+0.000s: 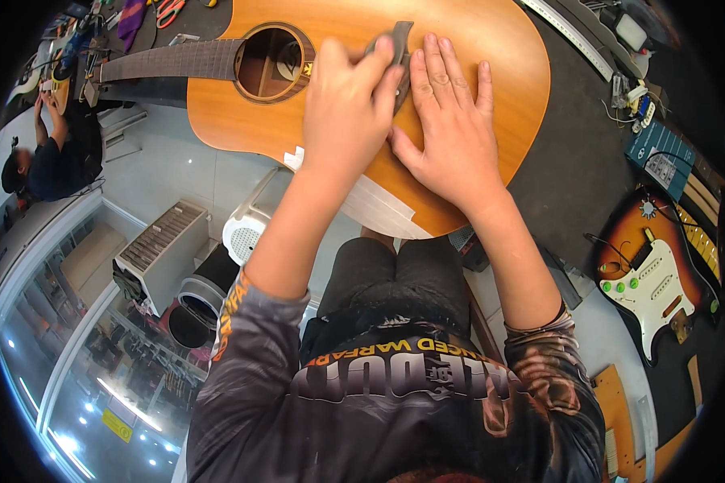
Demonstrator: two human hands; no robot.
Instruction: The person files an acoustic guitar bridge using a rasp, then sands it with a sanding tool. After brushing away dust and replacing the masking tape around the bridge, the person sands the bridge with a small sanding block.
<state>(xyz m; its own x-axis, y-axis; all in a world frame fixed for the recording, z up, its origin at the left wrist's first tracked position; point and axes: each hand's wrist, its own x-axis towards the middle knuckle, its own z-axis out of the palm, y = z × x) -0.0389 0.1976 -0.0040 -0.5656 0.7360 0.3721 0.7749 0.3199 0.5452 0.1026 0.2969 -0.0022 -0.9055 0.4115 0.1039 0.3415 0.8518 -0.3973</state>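
Note:
An acoustic guitar [514,88] with a natural orange top lies flat, its neck to the left. My left hand [350,105] is closed over the dark bridge piece [401,40] right of the soundhole, slightly blurred; what its curled fingers hold is hidden. My right hand [451,133] lies open and flat on the top, just right of the bridge, fingers stretched away from me. Pale strips of tape [383,211] run along the guitar's near edge.
A dark workbench [564,161] holds a sunburst electric guitar body [652,282], teal board [660,157], metal ruler [572,36] and scissors [169,11]. A white perforated stool [242,237], slotted box [165,249] and glass case [72,354] are lower left. Another person [56,165] works at far left.

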